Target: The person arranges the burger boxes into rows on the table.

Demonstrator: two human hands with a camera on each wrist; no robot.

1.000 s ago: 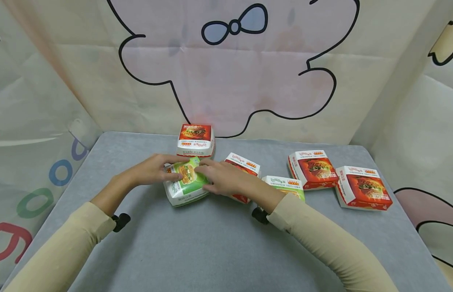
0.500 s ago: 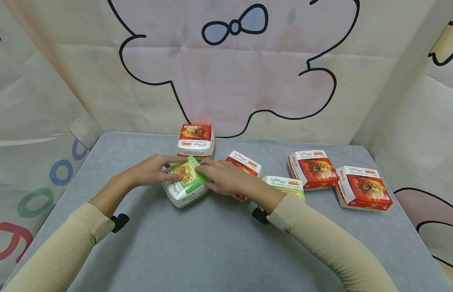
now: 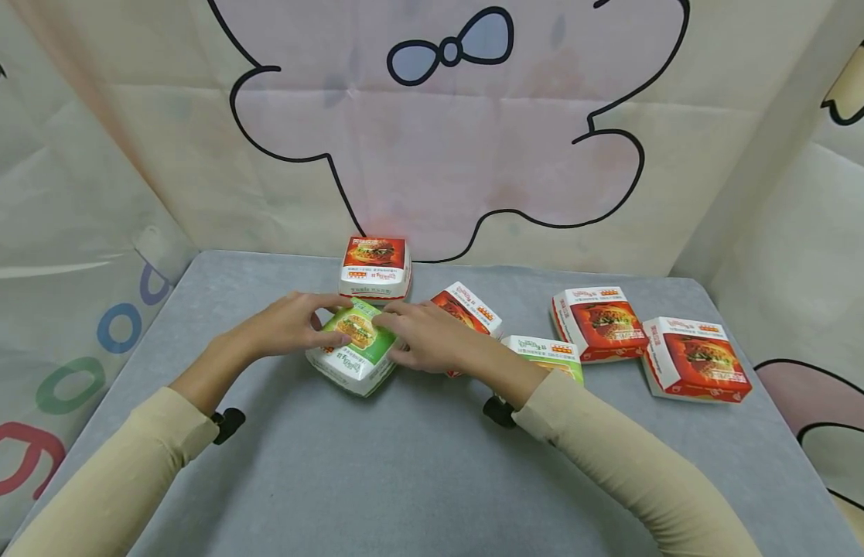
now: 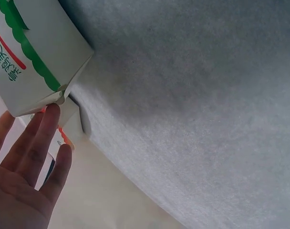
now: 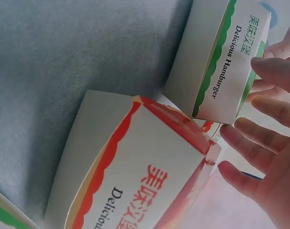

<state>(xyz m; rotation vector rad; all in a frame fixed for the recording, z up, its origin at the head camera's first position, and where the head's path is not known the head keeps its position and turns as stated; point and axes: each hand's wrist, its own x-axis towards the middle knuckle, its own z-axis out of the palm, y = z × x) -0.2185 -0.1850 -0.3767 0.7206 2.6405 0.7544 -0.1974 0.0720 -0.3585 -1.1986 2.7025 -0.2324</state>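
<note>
Cartoon-printed sheeting [image 3: 160, 139] hangs behind and beside a table [image 3: 334, 480] with a grey cloth-like top. Over it, the left hand [image 3: 281, 325] and right hand [image 3: 432, 336] meet at a green-and-white burger box [image 3: 358, 336], left of the table's middle and turned askew. Both hands are loosely spread, fingers mostly straight, fingertips touching its opposite sides, the left thumb over its top; how firmly they press, I cannot tell.

The box looks like thin folded card: probably light, fairly stiff along its edges, a little slick, easily dented. Its opposite side walls seem the best hold, with gentle fingertips.

Just behind it sits a red box [image 3: 376, 269]. Beyond the right hand lie a second red box [image 3: 469, 305], partly covered by that hand, and another green box [image 3: 548, 352], partly behind the right forearm. Two more red boxes, one nearer the middle [image 3: 602, 323] and one farther out [image 3: 698, 360], lie to the right.

The box's far side is hidden, and whether its base fully touches the table is unclear.
</note>
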